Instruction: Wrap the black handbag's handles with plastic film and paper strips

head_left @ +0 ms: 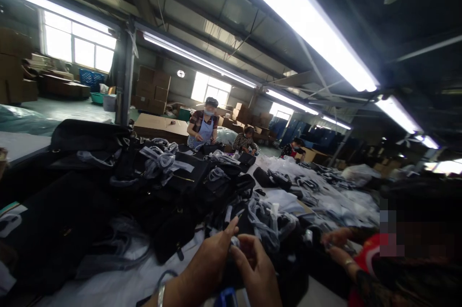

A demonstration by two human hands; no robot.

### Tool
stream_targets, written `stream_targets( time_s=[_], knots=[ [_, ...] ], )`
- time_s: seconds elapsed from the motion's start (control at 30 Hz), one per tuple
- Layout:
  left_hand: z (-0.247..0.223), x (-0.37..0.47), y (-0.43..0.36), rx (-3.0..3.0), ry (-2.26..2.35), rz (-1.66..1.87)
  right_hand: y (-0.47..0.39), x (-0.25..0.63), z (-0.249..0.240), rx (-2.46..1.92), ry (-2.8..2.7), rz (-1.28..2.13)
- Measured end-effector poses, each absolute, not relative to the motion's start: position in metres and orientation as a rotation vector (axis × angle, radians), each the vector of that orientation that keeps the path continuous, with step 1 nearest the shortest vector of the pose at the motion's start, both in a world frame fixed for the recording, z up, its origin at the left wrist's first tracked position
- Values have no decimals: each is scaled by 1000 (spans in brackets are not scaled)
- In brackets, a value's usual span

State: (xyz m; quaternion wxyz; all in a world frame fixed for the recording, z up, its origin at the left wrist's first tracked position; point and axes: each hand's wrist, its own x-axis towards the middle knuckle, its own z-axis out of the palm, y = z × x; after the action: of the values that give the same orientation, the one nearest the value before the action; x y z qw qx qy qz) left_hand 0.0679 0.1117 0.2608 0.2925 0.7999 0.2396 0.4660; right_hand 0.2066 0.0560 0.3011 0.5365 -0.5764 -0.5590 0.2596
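Long tabletop (119, 283) runs from lower frame toward centre right, white sheeting on it. Heap of black bags (169, 186) fills left and centre, straps in plastic wrap. Left hand (212, 259) and right hand (258, 268) meet at bottom centre, both pinching small pale wrapped piece (234, 242) between fingertips; long axis unclear. Heap lies just beyond hands, left hand nearer. Co-worker's hand (337, 238) lower right.

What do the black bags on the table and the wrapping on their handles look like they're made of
The black bags look like matte woven fabric, perhaps nylon or canvas: they take little shine and sag softly, with small gold-toned metal fittings. The wrapping on the handles looks like thin, clear plastic film, crinkled and catching the light. The small pale piece between the left hand and right hand is too blurred to tell.
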Motion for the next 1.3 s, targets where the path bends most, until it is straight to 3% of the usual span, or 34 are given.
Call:
stream_targets(
  time_s=[0.23,0.53,0.8,1.3],
  knots=[
    [253,75,102,1823,614,1165,46,205,309,-1492,-1547,668],
    [261,70,102,1296,415,929,58,211,276,-1396,-1295,747],
    [258,85,105,769,213,963,58,217,286,-1342,-1230,830],
    [238,81,83,751,377,1022,57,197,262,-1253,-935,756]
  ],
)
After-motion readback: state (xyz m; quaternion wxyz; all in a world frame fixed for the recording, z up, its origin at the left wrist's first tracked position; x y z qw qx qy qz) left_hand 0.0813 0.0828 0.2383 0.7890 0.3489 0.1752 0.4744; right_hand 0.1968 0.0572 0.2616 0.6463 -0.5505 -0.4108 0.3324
